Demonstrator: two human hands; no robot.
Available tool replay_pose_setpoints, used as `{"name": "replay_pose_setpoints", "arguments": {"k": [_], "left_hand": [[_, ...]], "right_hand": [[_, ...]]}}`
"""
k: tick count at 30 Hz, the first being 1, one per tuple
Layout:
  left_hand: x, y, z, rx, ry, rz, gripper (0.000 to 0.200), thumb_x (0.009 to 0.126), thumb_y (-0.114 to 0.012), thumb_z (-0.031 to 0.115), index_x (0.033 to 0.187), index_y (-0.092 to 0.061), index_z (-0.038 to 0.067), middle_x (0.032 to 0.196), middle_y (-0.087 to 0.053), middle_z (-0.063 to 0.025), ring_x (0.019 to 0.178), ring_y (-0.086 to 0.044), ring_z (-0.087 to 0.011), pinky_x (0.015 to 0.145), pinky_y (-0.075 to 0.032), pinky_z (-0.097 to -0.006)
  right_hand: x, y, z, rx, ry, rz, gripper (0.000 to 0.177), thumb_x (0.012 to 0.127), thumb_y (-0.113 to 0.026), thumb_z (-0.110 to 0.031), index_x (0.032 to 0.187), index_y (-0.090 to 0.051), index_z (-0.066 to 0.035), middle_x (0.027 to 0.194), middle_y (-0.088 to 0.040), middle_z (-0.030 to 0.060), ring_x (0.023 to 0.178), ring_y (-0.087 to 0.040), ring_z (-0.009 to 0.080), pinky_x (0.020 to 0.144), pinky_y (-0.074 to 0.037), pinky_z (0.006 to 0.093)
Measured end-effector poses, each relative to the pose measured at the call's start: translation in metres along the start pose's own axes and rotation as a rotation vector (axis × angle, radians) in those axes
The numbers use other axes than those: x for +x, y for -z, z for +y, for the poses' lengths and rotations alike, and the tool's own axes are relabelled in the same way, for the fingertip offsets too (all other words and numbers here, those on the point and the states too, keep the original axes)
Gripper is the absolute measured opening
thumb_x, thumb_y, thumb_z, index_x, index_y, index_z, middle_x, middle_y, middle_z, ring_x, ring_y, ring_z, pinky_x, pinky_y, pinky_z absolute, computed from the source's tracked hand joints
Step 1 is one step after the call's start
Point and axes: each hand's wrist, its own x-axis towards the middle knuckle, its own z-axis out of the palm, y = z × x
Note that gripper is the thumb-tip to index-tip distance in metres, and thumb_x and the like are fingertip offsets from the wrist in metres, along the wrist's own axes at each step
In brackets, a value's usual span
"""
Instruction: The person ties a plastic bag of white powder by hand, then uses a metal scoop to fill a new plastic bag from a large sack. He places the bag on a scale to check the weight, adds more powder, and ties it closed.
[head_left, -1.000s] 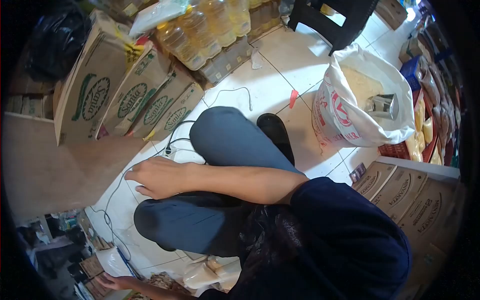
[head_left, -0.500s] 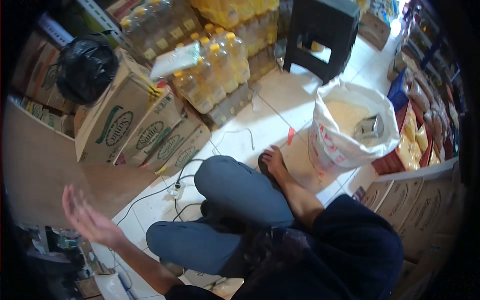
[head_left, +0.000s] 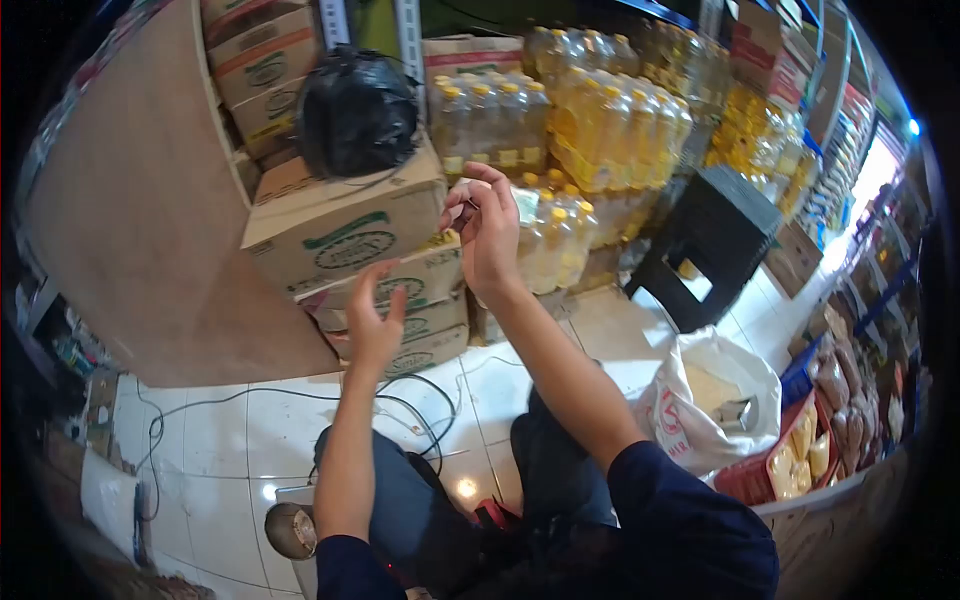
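My right hand [head_left: 488, 235] is raised in front of the stacked cartons and bottles. Its fingers are loosely bent and apart, and no held thing shows in them. Just behind it, a pale green-and-white packet [head_left: 527, 205] lies on a shrink-wrapped pack of yellow-capped oil bottles [head_left: 560, 240]. Lower and to the left, my left hand [head_left: 375, 325] is open, fingers spread, in front of a stack of brown cartons [head_left: 350, 245]. A black plastic bag [head_left: 358, 115] rests on the top carton.
To the right are a black stool [head_left: 705, 240] and a white sack [head_left: 675, 410] of grain with a metal scoop [head_left: 738, 412] inside. Red crates [head_left: 750, 480] of packets stand beyond. A black cable [head_left: 270, 390] crosses the tiles. A round metal bowl [head_left: 290, 530] is at lower left.
My right hand has left its place near my foot and risen toward the cartons. My left hand has come inward from the left. The view has turned upward and left; my legs have shifted.
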Motion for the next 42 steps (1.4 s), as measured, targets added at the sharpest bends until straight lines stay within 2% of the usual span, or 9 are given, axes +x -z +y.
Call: {"name": "replay_pose_setpoints", "arguments": {"k": [6, 12, 19, 20, 23, 26, 28, 33, 42], "left_hand": [[0.007, -0.011, 0.016, 0.207, -0.151, 0.183, 0.047, 0.086, -0.054, 0.019, 0.128, -0.042, 0.001, 0.129, -0.044, -0.0186, 0.122, -0.041, -0.0342, 0.104, -0.030, -0.0414], [-0.005, -0.051, 0.044, 0.267, -0.651, -0.208, 0.056, 0.083, -0.054, 0.034, 0.131, -0.045, 0.006, 0.137, -0.040, -0.0170, 0.131, -0.033, -0.0345, 0.109, -0.022, -0.0477], [0.042, -0.023, -0.040, 0.270, -0.623, -0.338, 0.061, 0.087, -0.051, 0.040, 0.136, -0.037, 0.008, 0.142, -0.037, -0.0154, 0.135, -0.029, -0.0329, 0.110, -0.021, -0.0482], [0.044, -0.011, -0.055, 0.418, -0.510, -0.306, 0.054, 0.088, -0.051, 0.035, 0.134, -0.041, 0.007, 0.141, -0.038, -0.0153, 0.134, -0.030, -0.0325, 0.108, -0.024, -0.0482], [0.019, 0.010, -0.114, 0.740, -0.285, -0.300, 0.037, 0.089, -0.053, 0.021, 0.122, -0.055, 0.005, 0.138, -0.043, -0.0146, 0.130, -0.035, -0.0319, 0.105, -0.030, -0.0458], [0.009, 0.005, -0.084, 0.175, 0.459, -0.419, 0.039, 0.094, -0.047, 0.032, 0.113, -0.061, 0.002, 0.136, -0.046, -0.0140, 0.131, -0.037, -0.0278, 0.107, -0.028, -0.0419], [0.012, -0.028, -0.079, -0.756, 0.543, -0.145, 0.059, 0.096, -0.035, 0.049, 0.129, -0.048, 0.002, 0.144, -0.037, -0.0136, 0.133, -0.033, -0.0239, 0.109, -0.024, -0.0381], [0.023, -0.031, 0.016, -0.058, -0.180, -0.091, 0.085, 0.087, -0.032, 0.068, 0.145, -0.020, 0.007, 0.152, -0.015, -0.0169, 0.137, -0.024, -0.0339, 0.111, -0.017, -0.0441], [0.035, -0.021, -0.081, 0.353, -0.253, -0.205, 0.072, 0.089, -0.041, 0.057, 0.139, -0.031, 0.006, 0.142, -0.031, -0.0232, 0.131, -0.031, -0.0386, 0.107, -0.022, -0.0502]], "right_hand": [[-0.018, 0.026, 0.056, -0.044, -0.392, -0.078, 0.037, 0.094, -0.043, -0.029, 0.122, -0.041, -0.005, 0.096, -0.059, 0.0104, 0.082, -0.058, 0.0180, 0.074, -0.047, 0.0304], [-0.011, 0.043, 0.075, 0.466, -0.758, -0.283, 0.063, 0.092, -0.032, -0.056, 0.134, -0.034, -0.009, 0.135, -0.040, 0.0254, 0.123, -0.041, 0.0411, 0.103, -0.033, 0.0517], [-0.038, 0.038, 0.057, 0.381, -0.726, -0.221, 0.083, 0.088, -0.024, -0.068, 0.142, -0.023, -0.005, 0.139, -0.034, 0.0251, 0.125, -0.039, 0.0390, 0.104, -0.031, 0.0466], [-0.035, 0.052, 0.068, 0.714, -0.812, -0.305, 0.081, 0.090, -0.023, -0.066, 0.140, -0.025, -0.003, 0.138, -0.036, 0.0228, 0.125, -0.040, 0.0350, 0.104, -0.033, 0.0442], [-0.038, 0.024, 0.041, 0.312, -0.672, -0.280, 0.075, 0.092, -0.028, -0.062, 0.138, -0.027, -0.003, 0.139, -0.035, 0.0221, 0.128, -0.038, 0.0318, 0.104, -0.033, 0.0436], [-0.032, 0.030, 0.049, 0.206, -0.510, -0.266, 0.069, 0.095, -0.022, -0.057, 0.139, -0.026, -0.005, 0.139, -0.037, 0.0185, 0.130, -0.035, 0.0285, 0.108, -0.025, 0.0408], [-0.031, 0.035, 0.070, 0.010, -0.401, -0.255, 0.066, 0.097, -0.021, -0.052, 0.142, -0.022, -0.004, 0.143, -0.032, 0.0174, 0.134, -0.029, 0.0274, 0.111, -0.019, 0.0398], [-0.035, 0.032, 0.117, -0.266, -0.528, -0.190, 0.067, 0.096, -0.023, -0.054, 0.144, -0.021, -0.008, 0.144, -0.031, 0.0150, 0.135, -0.026, 0.0258, 0.110, -0.023, 0.0390], [-0.028, 0.049, 0.091, 0.440, -0.800, -0.236, 0.071, 0.093, -0.026, -0.058, 0.141, -0.027, -0.005, 0.143, -0.031, 0.0181, 0.133, -0.029, 0.0288, 0.110, -0.023, 0.0395]]}}
